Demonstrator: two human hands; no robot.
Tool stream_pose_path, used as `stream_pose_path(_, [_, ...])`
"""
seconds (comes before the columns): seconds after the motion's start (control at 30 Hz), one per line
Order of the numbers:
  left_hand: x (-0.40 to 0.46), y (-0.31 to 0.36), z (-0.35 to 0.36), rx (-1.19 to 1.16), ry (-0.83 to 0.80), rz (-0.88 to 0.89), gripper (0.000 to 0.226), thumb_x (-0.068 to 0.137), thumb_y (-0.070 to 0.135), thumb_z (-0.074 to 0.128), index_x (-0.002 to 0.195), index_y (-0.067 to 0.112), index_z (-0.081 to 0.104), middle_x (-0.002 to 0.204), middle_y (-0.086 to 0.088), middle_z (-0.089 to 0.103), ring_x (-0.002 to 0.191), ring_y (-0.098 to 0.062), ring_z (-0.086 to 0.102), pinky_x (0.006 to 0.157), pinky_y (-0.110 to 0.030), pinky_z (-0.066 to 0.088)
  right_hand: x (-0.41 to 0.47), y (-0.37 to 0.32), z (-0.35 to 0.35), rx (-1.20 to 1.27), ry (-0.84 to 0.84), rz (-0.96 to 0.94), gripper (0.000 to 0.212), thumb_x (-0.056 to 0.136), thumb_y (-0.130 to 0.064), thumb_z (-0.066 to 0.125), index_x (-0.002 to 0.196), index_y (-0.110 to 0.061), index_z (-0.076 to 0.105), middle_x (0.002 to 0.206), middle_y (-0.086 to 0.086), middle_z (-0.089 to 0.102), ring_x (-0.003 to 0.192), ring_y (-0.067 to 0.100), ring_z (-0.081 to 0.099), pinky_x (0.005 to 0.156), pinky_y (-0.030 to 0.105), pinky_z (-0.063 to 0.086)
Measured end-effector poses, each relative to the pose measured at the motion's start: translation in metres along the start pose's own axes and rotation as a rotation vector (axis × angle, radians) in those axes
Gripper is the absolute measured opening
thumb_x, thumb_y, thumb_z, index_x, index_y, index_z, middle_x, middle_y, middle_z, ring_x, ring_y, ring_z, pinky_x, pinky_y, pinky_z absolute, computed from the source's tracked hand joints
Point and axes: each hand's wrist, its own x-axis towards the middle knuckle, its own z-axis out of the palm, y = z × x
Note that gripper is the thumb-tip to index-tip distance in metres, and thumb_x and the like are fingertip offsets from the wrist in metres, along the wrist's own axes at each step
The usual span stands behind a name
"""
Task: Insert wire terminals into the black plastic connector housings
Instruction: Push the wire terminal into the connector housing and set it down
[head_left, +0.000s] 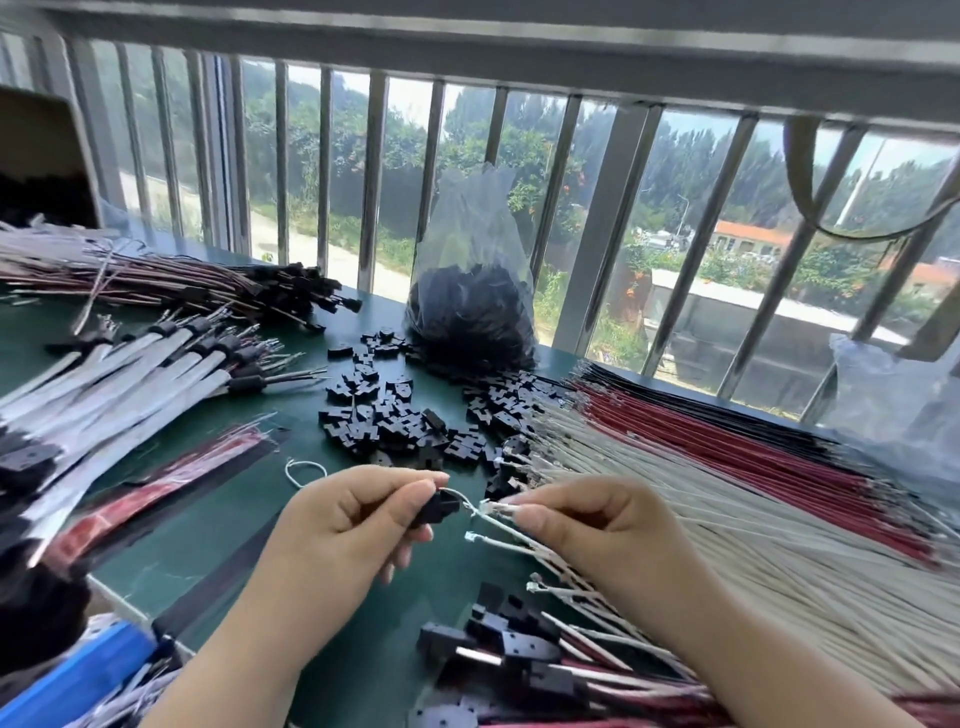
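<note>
Black connector housing (435, 510) is pinched in left hand (358, 519), thumb and forefinger curled round it, other fingers loosely curled below; housing held above the green table (332, 525), approx. centre frame. A white wire is already seen leaving the housing's right side, bending down-right. White wire terminal (491, 506) is pinched by right hand (587, 525) betw. thumb and forefinger tips, metal tip pointed left at the housing, just beside it but not touching as far as can be told. Remaining right fingers curled under; a second white lead w/ terminal (470, 538) is seen hanging just below the pinched one.

Loose black housings pile (405, 410) is spread on table beyond the hands, mid-frame. Clear plastic bag (472, 291) w/ more black parts stands behind the pile, against the window bars (597, 223). Fan of white wires (727, 519) is laid to the right, w/ red wires (753, 447) and black wires beyond them, terminal ends pointed toward centre. Finished assemblies (519, 649), housings w/ wires fitted, are heaped near bottom centre, under the right forearm. White flat cables w/ black ferrules (156, 364) are laid at left; bundle of dark leads (182, 280) behind them. Red/black strips (171, 478) lie left of left hand. Small white string loop (304, 473) lies on table just above left hand. Blue object at bottom-left corner, blurred, id not possible.
</note>
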Motion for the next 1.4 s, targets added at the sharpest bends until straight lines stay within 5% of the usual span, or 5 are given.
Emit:
stream_pose_path(0.27, [-0.005, 0.001, 0.002, -0.083, -0.132, -0.055, 0.048, 0.06, 0.002, 0.076, 0.091, 0.038, 0.074, 0.089, 0.003, 0.076, 0.083, -0.006, 0.071, 0.065, -0.01, 0.051, 0.001, 0.006, -0.001, -0.068, -0.078, 0.005, 0.019, 0.085, -0.023, 0.067, 0.066, -0.021, 0.07, 0.062, 0.001, 0.055, 0.059, 0.012, 0.047, 0.061, 0.023, 0.041])
stream_pose_path(0.5, [-0.008, 0.006, 0.005, -0.12, -0.109, -0.004, 0.031, 0.048, 0.009, 0.074, 0.076, 0.022, 0.075, 0.086, 0.001, 0.075, 0.076, -0.01, 0.071, 0.064, -0.017, 0.055, 0.002, 0.006, 0.0, -0.065, -0.065, 0.01, 0.021, 0.078, -0.033, 0.057, 0.064, -0.018, 0.064, 0.066, 0.026, 0.047, 0.059, 0.02, 0.039, 0.061, 0.027, 0.038])
stream_pose_path(1.07, [-0.007, 0.011, -0.005, -0.043, -0.144, -0.178, 0.039, 0.042, 0.023, 0.093, 0.077, 0.024, 0.076, 0.072, -0.011, 0.074, 0.055, -0.018, 0.068, 0.054, -0.017, 0.053, 0.001, 0.011, 0.001, -0.115, -0.038, -0.116, 0.013, 0.08, -0.026, 0.061, 0.071, -0.023, 0.07, 0.06, -0.008, 0.055, 0.05, 0.001, 0.042, 0.052, 0.012, 0.034])
stream_pose_path(1.3, [-0.006, 0.007, -0.007, -0.052, -0.171, -0.167, 0.068, 0.018, 0.05, 0.089, 0.079, 0.021, 0.076, 0.072, -0.013, 0.074, 0.055, -0.02, 0.067, 0.056, -0.019, 0.053, 0.001, 0.01, 0.002, -0.145, -0.027, -0.131, 0.012, 0.081, -0.021, 0.064, 0.072, -0.024, 0.071, 0.062, -0.014, 0.057, 0.053, -0.001, 0.048, 0.054, 0.009, 0.036])
stream_pose_path(1.4, [-0.006, 0.005, -0.005, -0.092, -0.152, -0.164, 0.045, 0.034, 0.022, 0.089, 0.077, 0.019, 0.076, 0.074, -0.015, 0.074, 0.058, -0.022, 0.068, 0.054, -0.019, 0.054, -0.001, 0.01, 0.002, -0.156, -0.043, -0.135, 0.013, 0.082, -0.021, 0.064, 0.073, -0.025, 0.072, 0.063, -0.016, 0.058, 0.054, -0.001, 0.049, 0.054, 0.01, 0.037])
